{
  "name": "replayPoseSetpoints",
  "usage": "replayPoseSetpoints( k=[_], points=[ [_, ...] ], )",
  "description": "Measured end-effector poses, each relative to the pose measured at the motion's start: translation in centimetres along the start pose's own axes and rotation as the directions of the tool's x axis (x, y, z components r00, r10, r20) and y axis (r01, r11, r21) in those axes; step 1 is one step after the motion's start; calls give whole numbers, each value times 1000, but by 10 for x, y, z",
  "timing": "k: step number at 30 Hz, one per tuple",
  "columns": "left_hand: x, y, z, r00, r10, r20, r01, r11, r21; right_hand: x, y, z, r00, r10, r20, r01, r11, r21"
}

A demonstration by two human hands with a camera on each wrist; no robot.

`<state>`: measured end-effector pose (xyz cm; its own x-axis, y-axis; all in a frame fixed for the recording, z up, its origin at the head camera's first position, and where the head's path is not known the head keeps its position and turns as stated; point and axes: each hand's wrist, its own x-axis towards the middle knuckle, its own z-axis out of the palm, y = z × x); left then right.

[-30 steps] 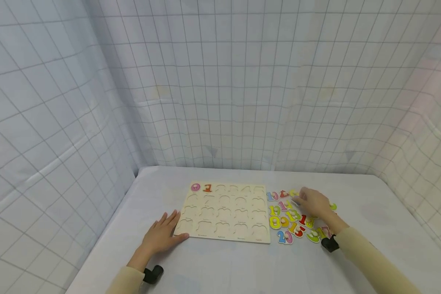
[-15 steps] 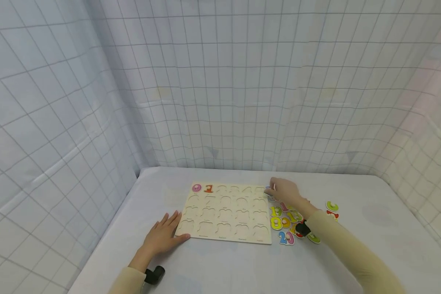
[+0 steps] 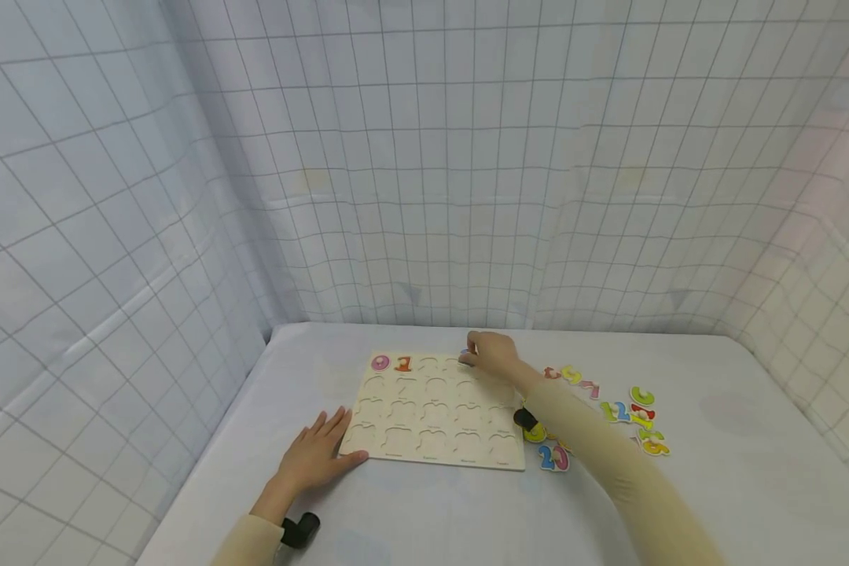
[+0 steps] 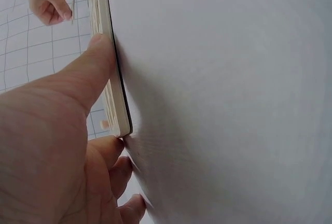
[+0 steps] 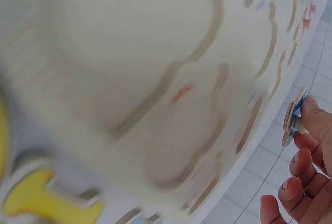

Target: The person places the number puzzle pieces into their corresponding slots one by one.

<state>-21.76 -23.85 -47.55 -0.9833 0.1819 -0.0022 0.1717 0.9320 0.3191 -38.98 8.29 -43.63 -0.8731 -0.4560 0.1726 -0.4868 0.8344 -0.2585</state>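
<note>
**Right hand pinched a number piece over the board's far row**

The right hand (image 3: 494, 354) hovered over the far edge of the wooden puzzle board (image 3: 435, 413), its fingers (image 5: 311, 111) curled round a small blue number piece (image 5: 293, 117) held by its peg. The piece hung on edge just above the board's top row, clear of the cut-out slots beneath it. Which number it showed could not be told.

The left hand (image 3: 316, 456) lay flat on the table (image 3: 424, 519) at the board's near left corner, fingers straight and relaxed, the thumb (image 4: 98, 60) pressed against the board's side edge and holding nothing.

Away from the right hand's fingertips, toward the far left corner of the board, a pink 0 (image 3: 380, 362) and an orange 1 (image 3: 402, 363) sat in their slots. Behind that hand's wrist, off the board's right edge, loose coloured number pieces (image 3: 619, 410) lay scattered on the table, some of them hidden under the pale sleeve (image 3: 608, 464).
</note>
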Motion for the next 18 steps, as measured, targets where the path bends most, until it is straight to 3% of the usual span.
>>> replayPoseSetpoints(
  k=[8, 18],
  points=[
    [0, 0, 0, 1000, -4, -2, 4, 1000, 8, 24, -23, 19, 1000, -12, 23, 12, 1000, -11],
    [1, -3, 3, 1000, 7, -4, -7, 1000, 1, 35, -38, 31, 998, 21, 50, -22, 1000, 5]
  ],
)
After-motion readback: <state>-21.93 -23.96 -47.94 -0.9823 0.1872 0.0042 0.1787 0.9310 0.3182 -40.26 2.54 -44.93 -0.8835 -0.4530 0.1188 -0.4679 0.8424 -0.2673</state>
